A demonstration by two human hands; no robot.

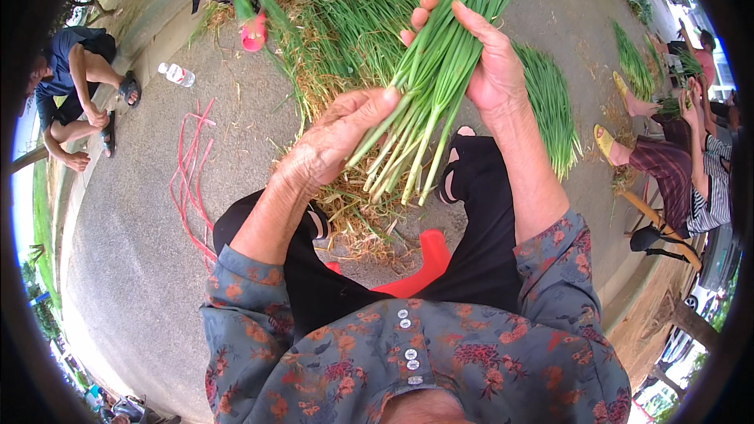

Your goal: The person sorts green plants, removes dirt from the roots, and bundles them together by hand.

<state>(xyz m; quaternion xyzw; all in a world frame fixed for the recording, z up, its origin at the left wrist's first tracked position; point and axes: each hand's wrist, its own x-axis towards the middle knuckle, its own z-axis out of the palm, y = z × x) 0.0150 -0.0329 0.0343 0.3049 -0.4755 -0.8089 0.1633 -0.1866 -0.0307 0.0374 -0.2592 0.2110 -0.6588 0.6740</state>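
In front of my chest a loose bunch of garlic chives (439, 65) is held above the ground, pale stem ends pointing toward me and green leaves running up to the top edge. My right hand (492, 65) wraps the bunch from the right, thumb on top and fingertips showing on its far side. At the lower left, my left hand (347, 129) pinches outer stems between thumb and fingers; its fingertips are partly hidden. Beneath lies a large heap of chives (365, 29) mixed with dry, straw-coloured leaves. A neat row of chives (548, 106) rests on the pavement beyond my right forearm.
Dry trimmings (365, 235) lie between my feet, near a red plastic seat (433, 256). Pink plastic strips (189, 174) and a water bottle (177, 74) are on the left pavement. A person (76, 82) sits at left; other people (677, 147) sit at right with chives.
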